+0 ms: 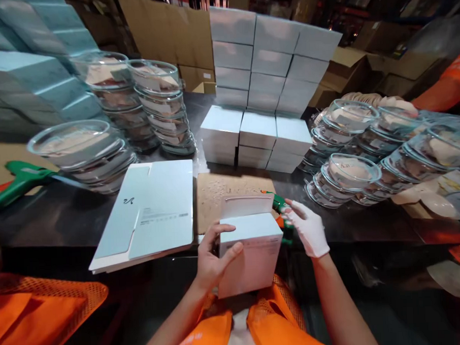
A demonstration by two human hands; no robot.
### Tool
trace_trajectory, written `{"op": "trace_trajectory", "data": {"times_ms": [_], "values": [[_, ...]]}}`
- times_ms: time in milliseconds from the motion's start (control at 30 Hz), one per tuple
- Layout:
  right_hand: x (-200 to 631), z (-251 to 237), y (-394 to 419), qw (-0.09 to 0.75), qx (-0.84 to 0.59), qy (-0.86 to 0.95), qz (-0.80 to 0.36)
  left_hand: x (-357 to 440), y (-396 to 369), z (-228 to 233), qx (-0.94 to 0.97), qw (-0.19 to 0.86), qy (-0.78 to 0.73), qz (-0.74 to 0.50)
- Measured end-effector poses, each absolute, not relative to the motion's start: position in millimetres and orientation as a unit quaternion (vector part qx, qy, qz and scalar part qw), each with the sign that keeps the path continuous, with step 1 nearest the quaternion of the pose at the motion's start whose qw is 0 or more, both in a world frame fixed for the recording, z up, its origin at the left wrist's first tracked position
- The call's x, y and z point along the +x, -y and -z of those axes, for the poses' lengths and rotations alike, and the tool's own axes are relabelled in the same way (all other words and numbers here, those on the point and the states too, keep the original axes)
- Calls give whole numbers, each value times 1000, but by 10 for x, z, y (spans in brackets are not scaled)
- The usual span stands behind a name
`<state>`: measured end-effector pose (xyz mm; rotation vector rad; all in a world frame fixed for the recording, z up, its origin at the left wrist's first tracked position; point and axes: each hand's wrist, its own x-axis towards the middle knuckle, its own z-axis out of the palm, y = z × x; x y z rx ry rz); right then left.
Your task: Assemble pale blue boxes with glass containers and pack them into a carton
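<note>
Boxes (265, 69) in pale blue-white stand stacked in a wall at the back of the dark table (64, 215), with a lower row of the same boxes in front of them. Glass bowls (156, 102) rise in nested stacks to the left of that wall, and more glass bowls (352, 175) crowd the right side of the table. A pile of flat, unfolded cartons (148, 211) lies on the table just left of the person. A brown cardboard sheet (219, 193) lies beside the cartons. The small white box (251, 255) is held close to the person's chest, over the near table edge, its top flap standing up. The left hand (213, 259), bare, is clamped on the box's left side, thumb across the front face. The right hand (308, 227), in a white glove, is spread and apart from the box, its fingers resting at a green and orange tape dispenser (280, 211) just behind the box.
</note>
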<state>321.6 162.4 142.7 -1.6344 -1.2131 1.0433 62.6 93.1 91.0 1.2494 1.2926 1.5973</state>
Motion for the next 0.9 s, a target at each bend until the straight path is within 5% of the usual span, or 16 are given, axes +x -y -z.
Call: {"op": "trace_trajectory", "data": {"times_ms": [100, 200, 400, 533, 700, 800, 900], "values": [[2944, -1480, -1613, 453, -519, 472, -550, 708, -974, -890, 495, 375, -470, -628], [2921, -1478, -1609, 456, -466, 506, -564, 739, -1031, -850, 447, 395, -432, -677], [3118, -1636, -1514, 345, -294, 758, -469, 584, -1105, -843, 479, 419, -340, -693], [3044, -1592, -1483, 346, -271, 820, -366, 535, -1076, -950, 547, 366, -364, -659], [3082, -1340, -1416, 355, -304, 804, -368, 605, -1053, -1081, 559, 385, -381, -627], [3135, -1146, -1212, 401, -404, 785, -244, 628, -1118, -1124, 462, 391, -464, -647], [3157, -942, -930, 423, -426, 799, 14, 665, -1266, -1191, 278, 445, -530, -667]]}}
